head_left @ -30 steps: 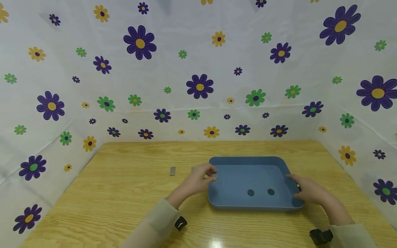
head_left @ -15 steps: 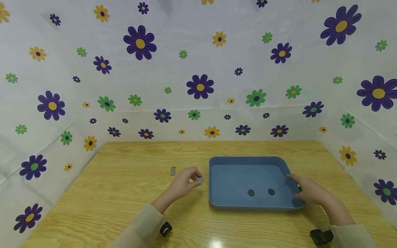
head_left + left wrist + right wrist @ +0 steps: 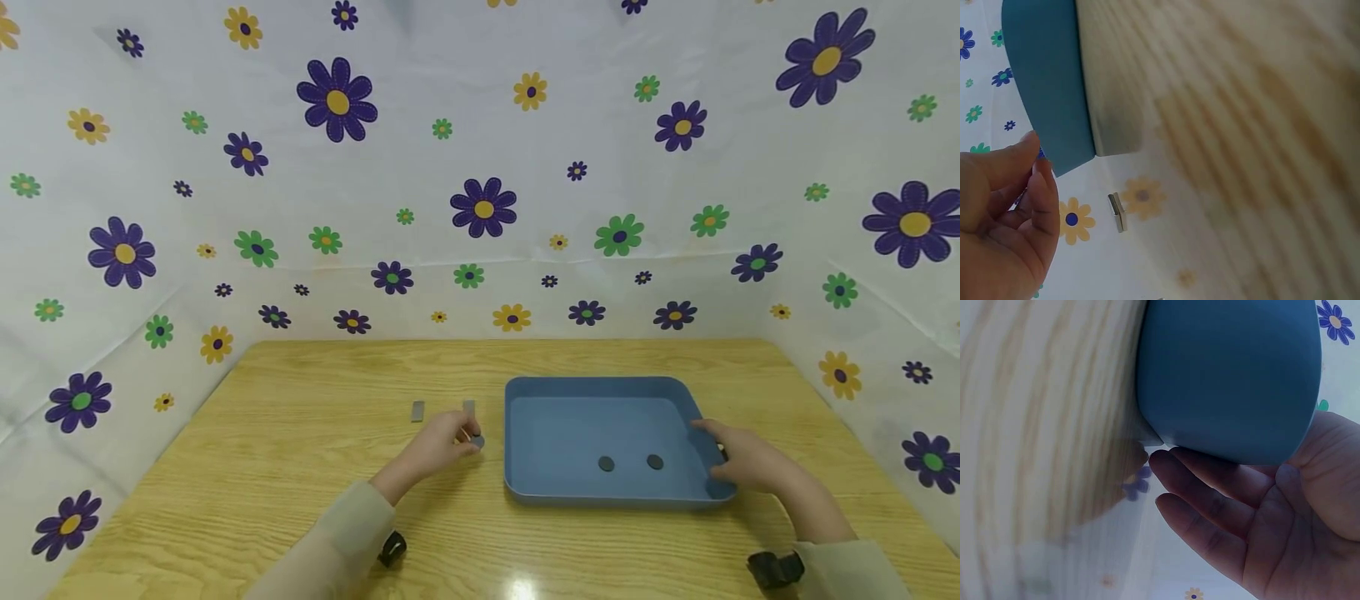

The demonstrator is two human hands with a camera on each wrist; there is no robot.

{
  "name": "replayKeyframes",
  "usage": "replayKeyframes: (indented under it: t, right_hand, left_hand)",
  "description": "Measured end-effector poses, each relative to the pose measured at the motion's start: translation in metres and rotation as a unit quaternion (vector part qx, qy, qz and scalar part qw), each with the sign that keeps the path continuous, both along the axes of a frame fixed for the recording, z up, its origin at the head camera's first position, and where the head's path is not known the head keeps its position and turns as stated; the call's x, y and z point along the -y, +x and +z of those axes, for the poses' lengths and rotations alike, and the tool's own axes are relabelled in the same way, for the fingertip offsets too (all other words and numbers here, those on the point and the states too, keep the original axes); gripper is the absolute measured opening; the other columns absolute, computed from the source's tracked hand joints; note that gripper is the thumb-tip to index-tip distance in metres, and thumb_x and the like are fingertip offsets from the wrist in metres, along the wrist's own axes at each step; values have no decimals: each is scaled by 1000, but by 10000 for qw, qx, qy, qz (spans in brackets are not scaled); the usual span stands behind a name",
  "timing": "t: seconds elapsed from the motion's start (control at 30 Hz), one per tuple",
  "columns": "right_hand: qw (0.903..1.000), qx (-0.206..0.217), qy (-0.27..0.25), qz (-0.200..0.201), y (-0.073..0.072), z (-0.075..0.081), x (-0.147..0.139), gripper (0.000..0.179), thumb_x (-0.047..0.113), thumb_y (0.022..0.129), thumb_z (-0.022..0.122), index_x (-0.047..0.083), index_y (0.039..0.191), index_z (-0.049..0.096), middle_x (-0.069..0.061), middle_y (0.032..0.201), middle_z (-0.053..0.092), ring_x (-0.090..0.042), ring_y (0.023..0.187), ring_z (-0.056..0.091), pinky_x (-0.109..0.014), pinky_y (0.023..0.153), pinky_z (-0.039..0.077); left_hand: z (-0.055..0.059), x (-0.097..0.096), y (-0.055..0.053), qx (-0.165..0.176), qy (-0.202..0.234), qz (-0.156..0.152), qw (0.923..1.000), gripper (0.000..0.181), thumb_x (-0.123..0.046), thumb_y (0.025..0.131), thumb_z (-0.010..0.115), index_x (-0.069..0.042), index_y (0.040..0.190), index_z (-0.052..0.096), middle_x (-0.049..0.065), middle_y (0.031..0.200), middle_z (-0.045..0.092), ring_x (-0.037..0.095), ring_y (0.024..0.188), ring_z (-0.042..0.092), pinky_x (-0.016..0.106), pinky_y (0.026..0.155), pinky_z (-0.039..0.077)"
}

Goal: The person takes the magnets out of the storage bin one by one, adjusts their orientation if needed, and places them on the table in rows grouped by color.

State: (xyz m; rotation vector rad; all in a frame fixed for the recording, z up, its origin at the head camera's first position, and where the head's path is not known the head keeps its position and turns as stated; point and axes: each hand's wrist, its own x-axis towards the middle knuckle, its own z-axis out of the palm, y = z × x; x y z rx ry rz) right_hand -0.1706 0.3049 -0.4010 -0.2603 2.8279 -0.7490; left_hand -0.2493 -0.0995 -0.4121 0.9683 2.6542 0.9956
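My left hand point(image 3: 441, 439) pinches a small grey round disc point(image 3: 477, 441) between thumb and forefinger, just left of the blue tray point(image 3: 600, 502). In the left wrist view the thumb and fingertips meet close to the tray wall point(image 3: 1050, 81), and the disc is hidden there. My right hand point(image 3: 750, 458) holds the tray's right side, thumb and fingers at the rim. The right wrist view shows its fingers point(image 3: 1204, 506) at the outside of the tray wall. Inside the tray lie two dark round discs, one left point(image 3: 606, 464) and one right point(image 3: 655, 462).
Two small grey rectangular pieces lie on the wooden table point(image 3: 300, 467), one further left point(image 3: 417, 411) and one right behind the left hand point(image 3: 468, 407). A white flower-patterned cloth point(image 3: 420, 167) hangs around the back and sides.
My left hand has drawn left from the tray's left edge with the disc in its fingers, uncovering a grey rectangular piece behind it. The right hand and tray have stayed put.
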Motion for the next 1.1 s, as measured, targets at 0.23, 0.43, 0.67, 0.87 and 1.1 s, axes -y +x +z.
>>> replayKeyframes:
  t: [0.23, 0.43, 0.67, 0.87, 1.1]
  right_hand:
    - [10000, -34, 2, 2, 0, -2, 0, 65, -6, 66, 63, -17, 123, 34, -41, 119, 36, -50, 100, 45, -34, 62, 43]
    - [10000, -15, -21, 40, -1, -3, -2, 64, -7, 67, 63, -18, 123, 34, -42, 119, 35, -51, 100, 44, -37, 64, 44]
    - [10000, -21, 10, 38, -1, -3, -1, 64, -7, 67, 63, -18, 123, 34, -41, 119, 36, -50, 100, 45, -38, 66, 45]
    - [10000, 38, -52, 27, -1, -3, -1, 65, -7, 67, 62, -18, 124, 32, -42, 120, 34, -51, 101, 44, -33, 62, 43]
    - [10000, -23, -34, 54, 0, -2, 1, 64, -8, 67, 62, -18, 123, 33, -42, 119, 35, -51, 100, 44, -34, 61, 42]
  left_hand:
    - [-7, -1, -6, 41, -223, -117, 9997, 11, -1, 78, 65, -2, 86, 58, 7, 84, 57, 20, 78, 58, 26, 65, 47]
    - [-14, -2, -9, -2, -560, -208, 9982, 13, 1, 74, 68, -1, 81, 58, 8, 82, 56, 23, 79, 58, 27, 65, 47]
    - [-16, -2, -8, -153, -1111, -86, 9937, 13, -2, 74, 70, -4, 79, 58, 3, 78, 53, 17, 75, 52, 26, 65, 44]
    - [-18, -2, -8, -178, -1246, -54, 9920, 12, -3, 75, 69, -6, 77, 59, -1, 74, 53, 13, 71, 50, 25, 62, 43]
    - [-19, -3, -7, -184, -1393, -16, 9901, 12, -3, 75, 69, -8, 77, 58, -2, 72, 55, 11, 68, 52, 25, 61, 43]
